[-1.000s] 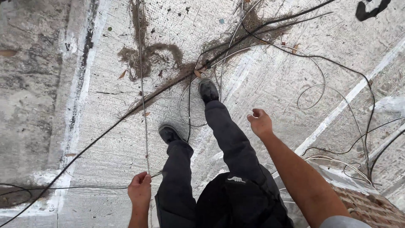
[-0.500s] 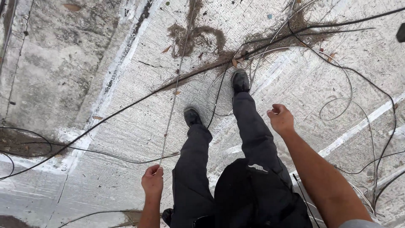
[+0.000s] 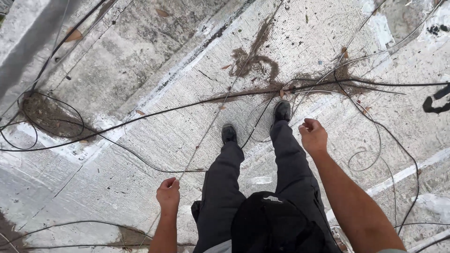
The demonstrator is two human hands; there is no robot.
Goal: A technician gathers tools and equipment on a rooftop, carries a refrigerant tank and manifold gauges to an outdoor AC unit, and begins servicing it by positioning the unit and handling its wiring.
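Note:
I look down at my own legs in dark trousers and black shoes (image 3: 228, 133) on a silver-coated roof surface (image 3: 140, 154). My left hand (image 3: 168, 194) is closed around a thin pale wire (image 3: 211, 124) that runs up and away across the roof. My right hand (image 3: 313, 136) hangs beside my right leg with the fingers curled in and nothing visible in it. A long black cable (image 3: 154, 112) crosses the roof just ahead of my feet.
Several loose cables lie looped on the roof at right (image 3: 370, 154) and in a coil on a dirt patch at left (image 3: 51, 115). Brown dirt and dry leaves (image 3: 255, 63) streak the surface ahead. A raised concrete edge (image 3: 28, 42) runs along the upper left.
The view has swung left and my feet have shifted along the roof. My left hand stays on the thin wire; my right hand stays curled beside my leg.

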